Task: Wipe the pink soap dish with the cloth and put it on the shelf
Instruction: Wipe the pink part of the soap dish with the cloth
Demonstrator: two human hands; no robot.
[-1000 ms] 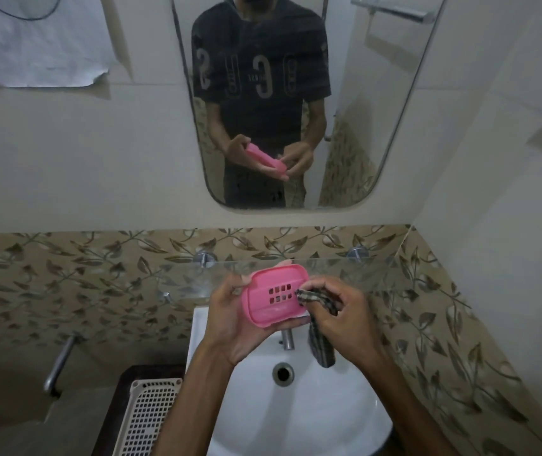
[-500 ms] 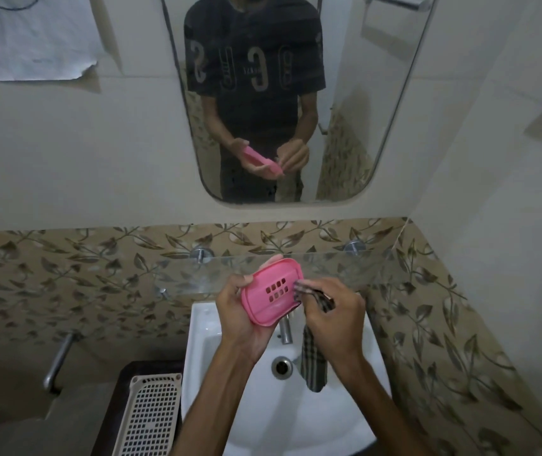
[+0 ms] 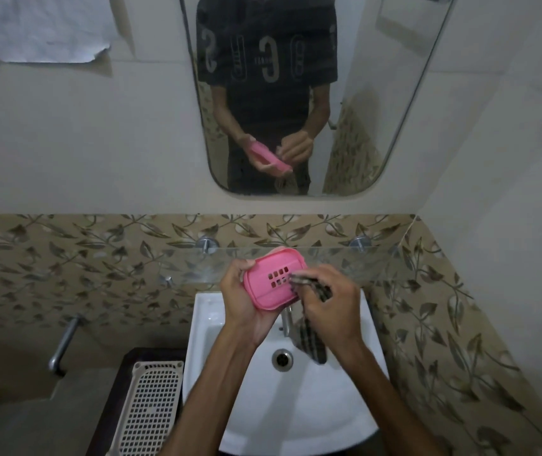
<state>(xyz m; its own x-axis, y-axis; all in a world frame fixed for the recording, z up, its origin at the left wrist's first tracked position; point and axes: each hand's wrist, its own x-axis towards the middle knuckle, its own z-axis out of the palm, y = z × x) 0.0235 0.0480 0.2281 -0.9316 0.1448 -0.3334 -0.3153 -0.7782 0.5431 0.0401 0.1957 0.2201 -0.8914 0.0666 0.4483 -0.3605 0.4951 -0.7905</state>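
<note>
Above sink [image 3: 296, 406] — left fingers [image 3: 246, 265] clasp soap dish [image 3: 274, 279], right fingers [image 3: 324, 274] pinch cloth [image 3: 310, 343].

tap [image 3: 285, 319] mostly hidden, cloth [image 3: 310, 342] partly behind right hand [image 3: 329, 304]

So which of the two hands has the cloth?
The right hand pinches the checked cloth against the pink soap dish; the left hand only holds the dish.

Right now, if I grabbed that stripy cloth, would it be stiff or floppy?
Probably floppy: the cloth droops in a limp tail below the right hand over the sink. Likely light too, since bunched fingers alone hold it against the pink soap dish. It shouldn't roll.
</note>
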